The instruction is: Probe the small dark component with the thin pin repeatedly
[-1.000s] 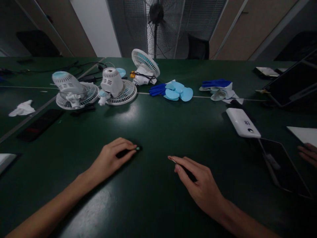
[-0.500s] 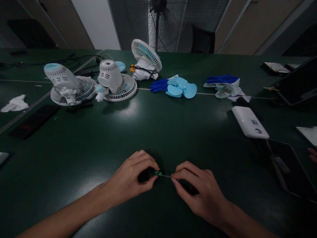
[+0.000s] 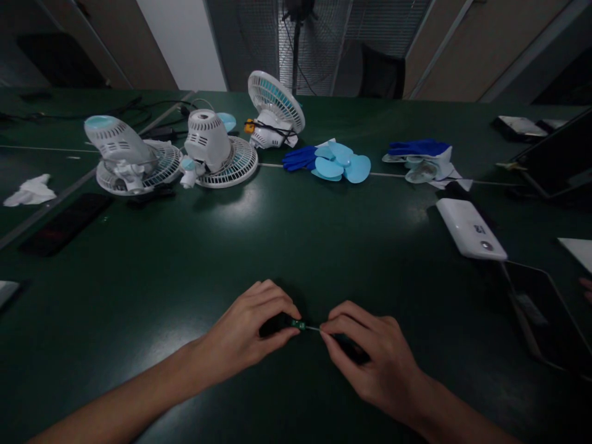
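My left hand (image 3: 260,317) pinches a small green block (image 3: 298,324) between thumb and forefinger, a little above the dark green table (image 3: 259,246). The block has a few pale marks on its face; its left part is covered by my fingertips. Opposite it, the fingertips of my right hand (image 3: 370,345) are closed on a thin metal rod (image 3: 313,328). The rod points left and its tip meets the block's right side. The rest of the rod is hidden in my right hand, so its kind does not show.
Fans with white grilles (image 3: 226,172) lie at the back left. Behind the hands are a light blue fan blade (image 3: 341,161), blue gloves (image 3: 300,158) and more gloves (image 3: 419,149). At right are a white device (image 3: 472,229) and a dark flat device (image 3: 536,302). Another person's fingers show at the right edge.
The green block and my left fingertips have shifted slightly right, closer to my right hand. Less of the rod shows between the hands. The whole view has also shifted slightly.
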A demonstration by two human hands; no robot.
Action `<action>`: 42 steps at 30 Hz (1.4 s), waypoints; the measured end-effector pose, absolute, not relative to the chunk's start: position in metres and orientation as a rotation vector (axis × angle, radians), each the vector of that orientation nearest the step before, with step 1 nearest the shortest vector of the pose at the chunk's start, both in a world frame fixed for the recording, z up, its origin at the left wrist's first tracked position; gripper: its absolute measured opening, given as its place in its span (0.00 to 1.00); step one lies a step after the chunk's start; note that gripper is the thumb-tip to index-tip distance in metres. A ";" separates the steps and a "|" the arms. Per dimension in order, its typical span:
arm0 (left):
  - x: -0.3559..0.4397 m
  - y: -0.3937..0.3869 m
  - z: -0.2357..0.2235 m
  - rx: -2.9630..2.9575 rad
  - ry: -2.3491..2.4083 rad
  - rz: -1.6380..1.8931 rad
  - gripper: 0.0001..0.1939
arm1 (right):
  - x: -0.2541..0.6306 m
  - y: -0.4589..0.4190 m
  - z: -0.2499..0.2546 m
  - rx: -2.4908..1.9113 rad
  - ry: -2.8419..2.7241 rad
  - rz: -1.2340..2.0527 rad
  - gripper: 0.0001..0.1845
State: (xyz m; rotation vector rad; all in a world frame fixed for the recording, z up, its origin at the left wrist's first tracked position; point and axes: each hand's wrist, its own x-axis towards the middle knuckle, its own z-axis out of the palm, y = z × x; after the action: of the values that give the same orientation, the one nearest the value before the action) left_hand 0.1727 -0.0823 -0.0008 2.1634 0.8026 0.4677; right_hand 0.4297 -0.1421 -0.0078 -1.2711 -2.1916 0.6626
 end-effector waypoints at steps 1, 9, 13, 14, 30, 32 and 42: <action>0.173 -0.082 0.000 2.168 0.797 0.458 0.07 | 0.428 -0.141 -0.008 -1.261 -2.166 0.678 0.07; 0.174 -0.081 -0.001 2.196 0.809 0.443 0.06 | 0.425 -0.132 0.000 -1.192 -1.875 0.817 0.07; 0.173 -0.081 -0.001 2.174 0.820 0.453 0.06 | 0.431 -0.136 -0.002 -1.203 -1.930 0.777 0.06; 0.173 -0.081 -0.001 2.167 0.825 0.457 0.07 | 0.431 -0.137 -0.003 -1.204 -1.956 0.769 0.06; 0.173 -0.081 0.003 2.161 0.828 0.465 0.10 | 0.432 -0.140 -0.006 -1.240 -2.040 0.748 0.08; 0.174 -0.080 0.002 2.167 0.824 0.471 0.10 | 0.432 -0.141 -0.005 -1.241 -2.040 0.753 0.07; 0.121 -0.061 0.007 2.297 1.021 0.537 0.13 | 0.431 -0.139 -0.001 -1.252 -2.026 0.799 0.06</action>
State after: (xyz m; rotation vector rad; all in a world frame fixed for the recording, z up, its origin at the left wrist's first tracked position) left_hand 0.1209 -0.0611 0.0070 2.2974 1.0213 0.5365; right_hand 0.4315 -0.1386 -0.0006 -1.2516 -2.0259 0.7991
